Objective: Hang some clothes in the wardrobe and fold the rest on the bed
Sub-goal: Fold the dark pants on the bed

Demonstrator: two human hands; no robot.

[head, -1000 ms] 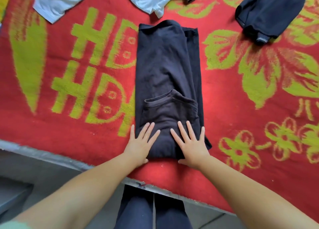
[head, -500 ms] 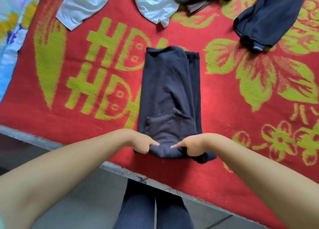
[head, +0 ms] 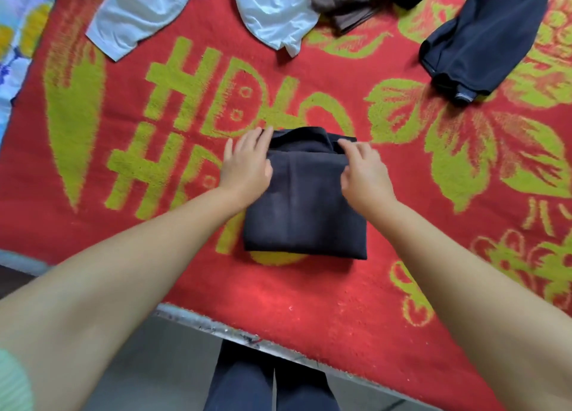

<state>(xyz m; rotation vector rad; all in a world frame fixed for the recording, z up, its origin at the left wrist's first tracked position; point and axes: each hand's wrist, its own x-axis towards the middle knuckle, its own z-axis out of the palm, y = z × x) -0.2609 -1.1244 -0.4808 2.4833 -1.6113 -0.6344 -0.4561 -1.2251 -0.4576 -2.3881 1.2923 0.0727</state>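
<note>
A dark navy shirt (head: 305,203) lies folded into a compact rectangle on the red and green blanket (head: 309,293) that covers the bed. Its near half is doubled over onto the far half. My left hand (head: 247,161) is at the far left corner of the fold, thumb on top of the cloth and fingers past the edge, pinching it. My right hand (head: 362,170) is at the far right corner with its fingers curled over the folded edge. Both forearms reach in from the bottom of the view.
Loose clothes lie along the far side: a white garment (head: 139,17), a second white piece (head: 275,17), a brown garment (head: 349,1) and a dark navy garment (head: 483,36) at the right. The bed's metal edge (head: 235,333) runs below, with my legs beyond it.
Both hands gripped the shirt's near end and carried it away from me onto the far end, halving its length. They now sit at the far corners.
</note>
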